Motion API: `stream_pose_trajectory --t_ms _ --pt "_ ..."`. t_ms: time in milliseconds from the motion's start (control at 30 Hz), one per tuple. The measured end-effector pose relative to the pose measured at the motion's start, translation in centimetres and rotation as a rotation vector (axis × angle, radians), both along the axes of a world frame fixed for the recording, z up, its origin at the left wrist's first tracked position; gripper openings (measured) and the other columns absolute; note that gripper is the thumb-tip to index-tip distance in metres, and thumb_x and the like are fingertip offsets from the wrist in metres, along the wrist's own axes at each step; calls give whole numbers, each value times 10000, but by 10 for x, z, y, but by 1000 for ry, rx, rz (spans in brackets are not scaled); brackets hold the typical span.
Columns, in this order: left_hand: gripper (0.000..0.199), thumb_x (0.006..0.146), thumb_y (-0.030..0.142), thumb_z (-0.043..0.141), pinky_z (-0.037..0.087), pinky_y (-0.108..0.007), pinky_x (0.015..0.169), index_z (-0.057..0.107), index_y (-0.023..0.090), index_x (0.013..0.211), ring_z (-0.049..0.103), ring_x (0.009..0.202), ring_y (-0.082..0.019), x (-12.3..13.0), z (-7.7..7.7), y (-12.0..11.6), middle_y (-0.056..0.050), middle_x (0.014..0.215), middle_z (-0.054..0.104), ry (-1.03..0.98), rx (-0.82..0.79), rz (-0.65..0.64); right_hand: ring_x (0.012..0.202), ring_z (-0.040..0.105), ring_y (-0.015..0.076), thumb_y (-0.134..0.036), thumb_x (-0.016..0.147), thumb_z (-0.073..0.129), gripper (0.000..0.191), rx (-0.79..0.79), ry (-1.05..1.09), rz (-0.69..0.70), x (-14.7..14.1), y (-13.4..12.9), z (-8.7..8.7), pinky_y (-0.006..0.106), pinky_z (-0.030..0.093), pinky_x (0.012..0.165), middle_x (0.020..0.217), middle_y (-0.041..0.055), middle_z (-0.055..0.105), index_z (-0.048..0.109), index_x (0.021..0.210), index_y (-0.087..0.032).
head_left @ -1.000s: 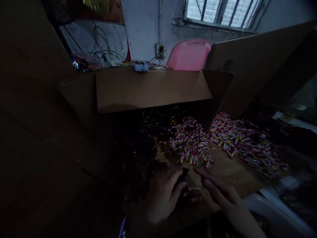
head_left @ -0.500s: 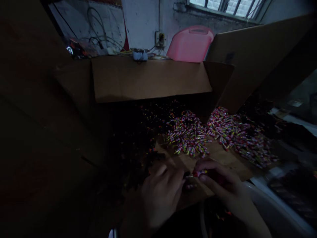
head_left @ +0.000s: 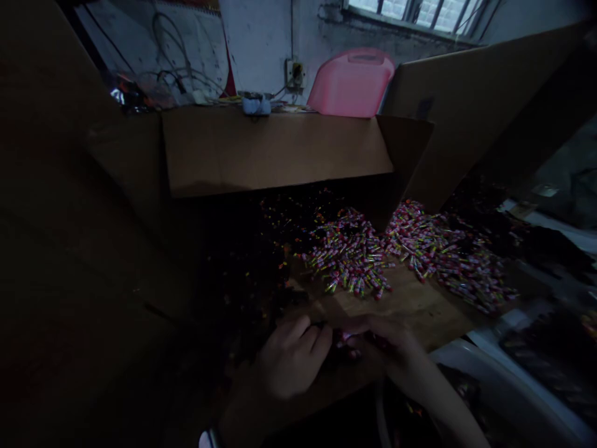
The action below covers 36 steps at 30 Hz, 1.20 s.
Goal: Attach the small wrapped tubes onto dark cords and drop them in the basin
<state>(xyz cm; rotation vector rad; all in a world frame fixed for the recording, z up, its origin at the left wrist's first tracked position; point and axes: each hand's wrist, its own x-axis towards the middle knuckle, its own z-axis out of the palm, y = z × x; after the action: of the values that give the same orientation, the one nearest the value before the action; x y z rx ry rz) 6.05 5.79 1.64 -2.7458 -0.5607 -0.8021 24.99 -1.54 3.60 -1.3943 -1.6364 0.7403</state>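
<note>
My left hand (head_left: pixel 296 358) is closed, its fingers curled around something dark that I cannot make out. Close beside it, my right hand (head_left: pixel 387 342) pinches a small pink tube (head_left: pixel 344 336) between thumb and fingers, and the two hands nearly meet there. Another small pink piece (head_left: pixel 354 354) lies just below. Both hands are over a brown board (head_left: pixel 420 311). Beyond them is a heap of small tubes (head_left: pixel 352 261) in pink, red and yellow-green. Dim light hides detail between the fingers.
An opened cardboard box (head_left: pixel 280 149) stands behind the heap, its flap hanging forward. More tubes (head_left: pixel 448 258) spread to the right. Dark material with orange specks lies left. A pale plastic tub (head_left: pixel 504 373) is at lower right, and a pink plastic object (head_left: pixel 352 84) stands behind.
My right hand has moved left, closer to my left hand, bringing the small tube along. The tube now shows less between the fingers. The view has shifted slightly.
</note>
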Motion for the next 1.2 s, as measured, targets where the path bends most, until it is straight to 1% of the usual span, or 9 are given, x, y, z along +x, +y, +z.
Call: stream_pose_trajectory --t_ms 133,267,400,567,667,833,967,1067,1200 --pt "270 885 109 381 432 -258 542 644 149 840 554 587 -142 13 -50 -2 -21 593 600 -368 209 38 767 664 172 -213 810 582 132 -117 60 26 3 -1 -25 257 506 712 821 39 726 711 832 -198" --pt "247 880 148 440 467 -272 627 677 216 877 562 622 -143 31 -88 -4 -18 648 640 -412 315 -32 812 674 204 -270 775 581 155 -214 204 -3 15 -7 -58 280 518 724 844 63 731 709 778 -183" --pt "277 843 331 536 440 -373 819 631 296 1101 585 887 -204 27 -95 0 -28 985 679 -168 158 21 698 666 189 -291 755 531 250 -280 6 -291 50 -24 -83 289 517 659 877 63 722 666 941 -192" --pt "881 633 688 597 316 -605 885 374 290 1387 408 1171 -455 26 -115 -1 -145 1355 476 174 -75 126 481 596 153 -460 718 561 418 -349 -26 -688 102 -56 -99 260 471 474 812 53 702 604 1032 -187" --pt "856 706 688 519 268 -641 927 286 288 1426 337 1238 -458 71 -127 -33 -128 1436 378 230 -157 -56 507 607 166 -509 730 559 438 -372 10 -734 111 -70 -94 264 475 472 824 62 707 607 1030 -193" --pt "407 861 386 463 301 -492 1017 519 342 1262 383 1266 -272 175 -139 -127 -5 1394 457 236 -74 -393 468 566 141 -507 753 572 477 -271 -58 -746 111 -75 -67 266 466 449 926 88 706 592 1118 -200" --pt "311 823 287 519 407 -489 940 639 349 1103 512 1137 -261 194 -155 -161 -17 1167 634 308 16 -431 725 663 205 -438 816 505 356 -152 -196 -623 125 -60 -72 297 531 644 962 102 698 652 1038 -203" --pt "311 870 335 467 470 -440 882 605 345 1150 537 1102 -234 170 -151 -140 -11 1172 631 271 -27 -404 937 641 223 -276 866 392 340 -96 -407 -450 133 -33 -95 314 510 788 1047 110 656 649 1078 -210" --pt "336 922 311 431 428 -350 970 549 189 1211 461 1193 -192 126 -93 -73 -62 1294 542 177 -94 -291 834 648 185 -139 831 411 493 -143 -789 -348 128 11 -122 272 504 680 1200 107 562 513 1292 -281"
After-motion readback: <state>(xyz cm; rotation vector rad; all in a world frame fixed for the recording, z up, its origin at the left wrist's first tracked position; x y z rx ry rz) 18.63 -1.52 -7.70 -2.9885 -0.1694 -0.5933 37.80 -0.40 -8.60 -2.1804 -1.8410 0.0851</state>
